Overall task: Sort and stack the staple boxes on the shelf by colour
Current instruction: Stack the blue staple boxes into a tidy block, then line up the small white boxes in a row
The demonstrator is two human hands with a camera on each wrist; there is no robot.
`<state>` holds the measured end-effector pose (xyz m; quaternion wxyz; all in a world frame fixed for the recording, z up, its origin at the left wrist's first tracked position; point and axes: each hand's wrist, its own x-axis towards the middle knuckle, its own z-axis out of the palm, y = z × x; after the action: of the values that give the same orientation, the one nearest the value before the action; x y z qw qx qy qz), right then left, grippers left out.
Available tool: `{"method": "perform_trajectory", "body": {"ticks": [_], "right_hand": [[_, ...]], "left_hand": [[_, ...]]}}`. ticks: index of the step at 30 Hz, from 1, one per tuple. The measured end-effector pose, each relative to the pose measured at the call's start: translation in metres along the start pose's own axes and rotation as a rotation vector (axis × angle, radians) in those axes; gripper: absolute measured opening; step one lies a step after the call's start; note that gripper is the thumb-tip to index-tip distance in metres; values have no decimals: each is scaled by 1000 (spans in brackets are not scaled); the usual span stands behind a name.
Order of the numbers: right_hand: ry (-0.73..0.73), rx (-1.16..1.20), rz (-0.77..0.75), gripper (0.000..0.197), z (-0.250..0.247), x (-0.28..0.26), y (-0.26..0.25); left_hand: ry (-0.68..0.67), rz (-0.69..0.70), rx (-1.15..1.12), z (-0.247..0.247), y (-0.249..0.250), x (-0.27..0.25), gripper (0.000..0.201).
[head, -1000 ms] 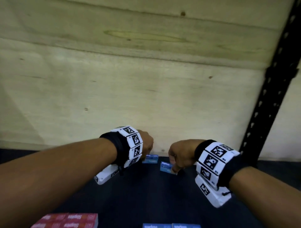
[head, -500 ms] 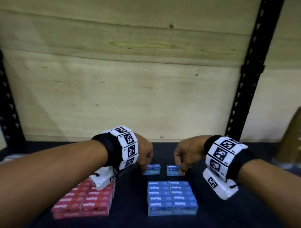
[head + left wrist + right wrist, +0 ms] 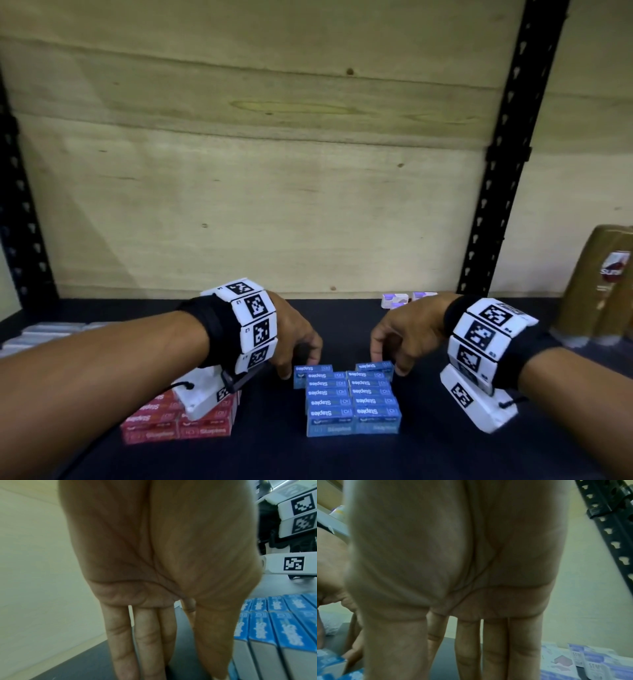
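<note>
Two rows of blue staple boxes are stacked mid-shelf, with a red stack to their left. My left hand pinches one blue box at the stack's far left corner, sticking out leftward. My right hand pinches another blue box lying on the far right end of the stack. In the left wrist view the fingers hang straight down beside the blue stack. The right wrist view shows long fingers and a blue box at the lower left.
Purple-and-white boxes lie at the back of the dark shelf, also in the right wrist view. A brown package stands at the right, pale boxes at the far left. Black uprights frame the plywood back wall.
Both hands drew nearer with a blue box each, from the bare shelf behind to the far end of the blue stack. The head view dropped, bringing both stacks into sight.
</note>
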<state>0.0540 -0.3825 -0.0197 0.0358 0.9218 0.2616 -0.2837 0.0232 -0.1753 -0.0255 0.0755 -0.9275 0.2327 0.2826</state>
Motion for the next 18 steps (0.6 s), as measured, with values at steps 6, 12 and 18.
{"method": "perform_trajectory", "body": {"ticks": [6,12,18], "right_hand": [[-3,-34,-28,35,-1,9,-4],[-9,-67,-23,33,-3,18,-7],[-10,-93,-20,33,-2,18,-7]], "left_hand": [[3,-7,29,0,3,2,40],[-6,-13,55,-3,9,6,40],[19,-11,19,0,6,7,40]]}}
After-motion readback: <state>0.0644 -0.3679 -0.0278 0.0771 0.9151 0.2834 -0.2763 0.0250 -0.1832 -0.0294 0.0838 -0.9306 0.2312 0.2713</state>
